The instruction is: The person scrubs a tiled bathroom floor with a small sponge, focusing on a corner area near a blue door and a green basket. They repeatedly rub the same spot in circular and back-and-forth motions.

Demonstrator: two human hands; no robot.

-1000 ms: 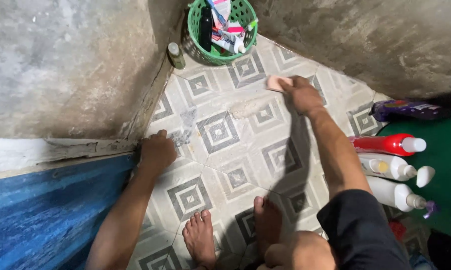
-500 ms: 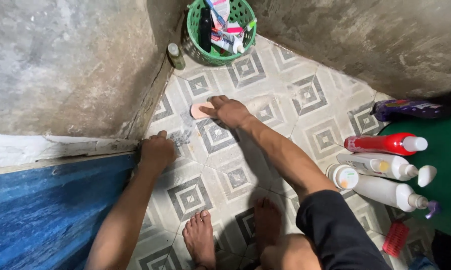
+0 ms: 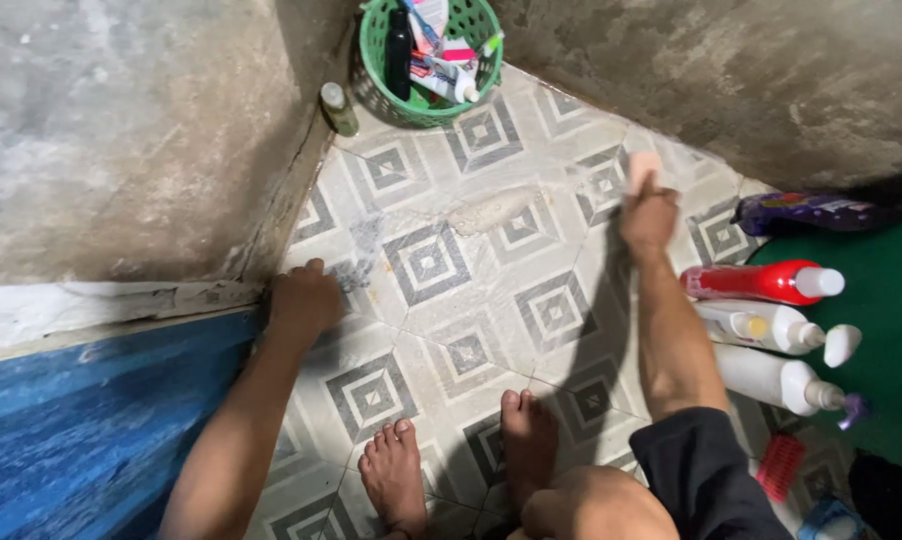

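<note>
- Tiled floor [image 3: 431, 330] w/ grey diamond pattern fills the mid of the view; rough concrete walls [image 3: 121, 130] meet at its far corner, blue panel [image 3: 81, 420] runs along the floor's left edge
- Green mat [image 3: 886, 300] lies off the floor's right edge, near the bottles
- Person squats at the near edge, both bare feet [image 3: 461, 460] flat on the tiles, dark sleeve [image 3: 716, 480] on the right arm
- Green basket [image 3: 429, 55] sits in the far corner, packed w/ tubes & a dark bottle; small capped bottle [image 3: 337, 108] stands just beside it, against the left wall
- Row of bottles along the right edge: red bottle [image 3: 761, 283] w/ white cap, two white bottles [image 3: 771, 355] nearer the person, all lying on their sides, caps pointing right; purple pack [image 3: 806, 212] further back by the wall
- Red brush [image 3: 779, 466] lies at the near right corner
- Pale smear [image 3: 496, 210] on the tiles towards the far side; grey scuffed patch [image 3: 361, 255] close to the left edge
- Left hand [image 3: 303, 300] pressed on the floor at the left edge where tile meets wall, fingers curled, holding nothing that shows
- Right hand [image 3: 649, 215] closed around a pink sponge [image 3: 641, 165], pressing it on the tiles near the far right wall; sponge sticks out past the fingertips
</note>
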